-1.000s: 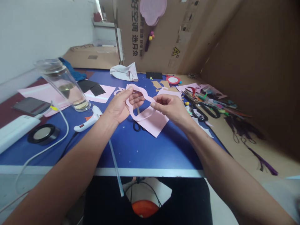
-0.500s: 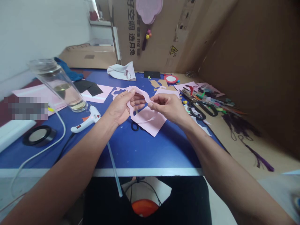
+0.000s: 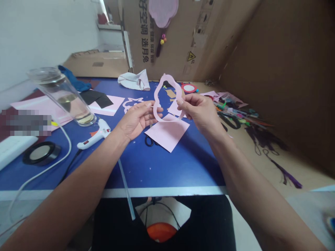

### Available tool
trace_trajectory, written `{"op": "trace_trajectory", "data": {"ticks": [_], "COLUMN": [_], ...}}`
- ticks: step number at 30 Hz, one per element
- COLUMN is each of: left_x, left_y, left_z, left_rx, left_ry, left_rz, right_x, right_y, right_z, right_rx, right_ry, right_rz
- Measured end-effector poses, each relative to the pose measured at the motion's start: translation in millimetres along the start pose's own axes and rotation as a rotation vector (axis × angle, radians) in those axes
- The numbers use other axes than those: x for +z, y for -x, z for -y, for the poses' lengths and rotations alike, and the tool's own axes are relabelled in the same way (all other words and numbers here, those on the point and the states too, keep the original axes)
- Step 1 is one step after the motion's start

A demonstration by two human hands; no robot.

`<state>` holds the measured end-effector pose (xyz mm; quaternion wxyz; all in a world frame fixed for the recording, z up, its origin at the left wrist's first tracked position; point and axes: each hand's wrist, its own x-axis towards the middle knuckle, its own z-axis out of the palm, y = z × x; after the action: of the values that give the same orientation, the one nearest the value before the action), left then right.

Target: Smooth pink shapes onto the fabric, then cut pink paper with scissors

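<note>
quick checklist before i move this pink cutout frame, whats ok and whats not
1. Right hand grips the pink frame: ok, pinched at its right side.
2. Frame lifted off the table: ok, held up above the pink sheet.
3. Left hand also supports the frame: cannot tell, it is close to the left edge but contact is unclear.
4. Black scissors fully uncovered: not ok, the pink sheet hides part of them.
5. Clear stick wholly on the table: not ok, it juts past the front edge.
6. Glue gun cool: cannot tell.
</note>
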<state>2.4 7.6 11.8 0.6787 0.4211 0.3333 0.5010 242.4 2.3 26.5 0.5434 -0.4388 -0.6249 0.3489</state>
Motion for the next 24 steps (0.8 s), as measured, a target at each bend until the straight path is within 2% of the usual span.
{"op": "trace_trajectory", "data": {"ticks": [24], "left_x": [1.4], "left_y": [1.4], "left_z": [3.4], "left_rx": [-0.032], "left_ry": [-0.072], "left_rz": [0.001], "right_x": [1.9], "right_y": [1.2], "right_z": [-5.6], "right_rx": [0.052], "right_ry": [-0.031], "right_rz": [0.029]}}
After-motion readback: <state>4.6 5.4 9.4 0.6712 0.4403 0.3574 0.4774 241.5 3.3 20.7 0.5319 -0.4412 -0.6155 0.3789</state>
